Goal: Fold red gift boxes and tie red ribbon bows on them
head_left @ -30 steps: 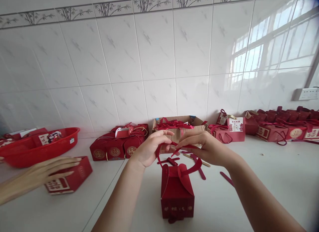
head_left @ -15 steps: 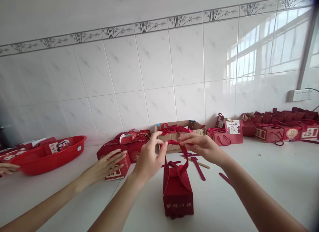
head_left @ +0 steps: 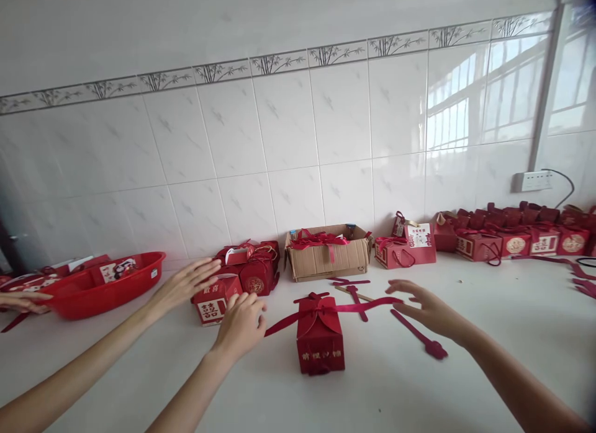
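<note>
A small red box (head_left: 320,343) with gold characters stands upright on the white table, its top flaps folded together. A red ribbon (head_left: 354,308) crosses its top in a small knot, both ends stretched sideways. My left hand (head_left: 244,324), left of the box, is closed on the ribbon's left end. On the other side my right hand (head_left: 421,306) pinches the right end between thumb and fingers. Another person's hand (head_left: 189,281) reaches toward a red box with a white label (head_left: 212,310), left of my left hand.
Behind the box sits an open cardboard box (head_left: 326,263) of red ribbons. A red basin (head_left: 107,296) is at left, with another hand (head_left: 23,301) at its edge. Red strips (head_left: 414,330) lie at right. Several red gift boxes (head_left: 512,244) line the wall.
My hands have moved apart and down, pulling the ribbon from a raised loop into a low knot on the box. The other person's hand has shifted left and up.
</note>
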A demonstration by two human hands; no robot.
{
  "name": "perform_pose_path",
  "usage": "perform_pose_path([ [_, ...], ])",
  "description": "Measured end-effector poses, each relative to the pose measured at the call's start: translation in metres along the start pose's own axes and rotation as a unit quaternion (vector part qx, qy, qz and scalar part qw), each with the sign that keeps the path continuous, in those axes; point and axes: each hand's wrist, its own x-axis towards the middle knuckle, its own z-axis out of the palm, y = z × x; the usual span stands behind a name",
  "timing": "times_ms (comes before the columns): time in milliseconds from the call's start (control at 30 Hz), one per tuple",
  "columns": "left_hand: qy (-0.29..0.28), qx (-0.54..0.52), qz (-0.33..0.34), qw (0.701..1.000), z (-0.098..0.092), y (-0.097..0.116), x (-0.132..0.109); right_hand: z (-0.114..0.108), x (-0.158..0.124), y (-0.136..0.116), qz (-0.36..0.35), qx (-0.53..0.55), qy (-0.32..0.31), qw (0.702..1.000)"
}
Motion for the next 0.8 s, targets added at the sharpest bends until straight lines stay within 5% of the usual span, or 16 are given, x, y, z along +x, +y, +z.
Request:
perform_pose_path([
  [67,0.061,-0.071,-0.036,0.995,0.003,0.016,0.006,0.010,0.003,-0.012,-0.031,0.031,0.032,0.999],
  [133,0.064,-0.207,-0.080,0.973,0.006,0.032,0.013,0.023,0.008,-0.027,-0.047,0.081,0.021,0.995],
  [300,-0.109,-0.455,-0.145,0.872,0.023,0.056,0.020,0.070,0.029,-0.042,-0.006,0.123,-0.069,0.990],
  [500,-0.149,-0.530,-0.194,0.812,0.034,0.061,0.018,0.110,0.042,-0.037,0.056,0.171,-0.096,0.979],
  [633,-0.185,-0.514,-0.193,0.815,0.030,0.060,0.017,0.114,0.037,-0.037,0.096,0.257,-0.160,0.948],
  [800,-0.189,-0.469,-0.156,0.849,0.025,0.050,0.023,0.110,0.039,-0.030,0.042,0.235,-0.114,0.964],
])
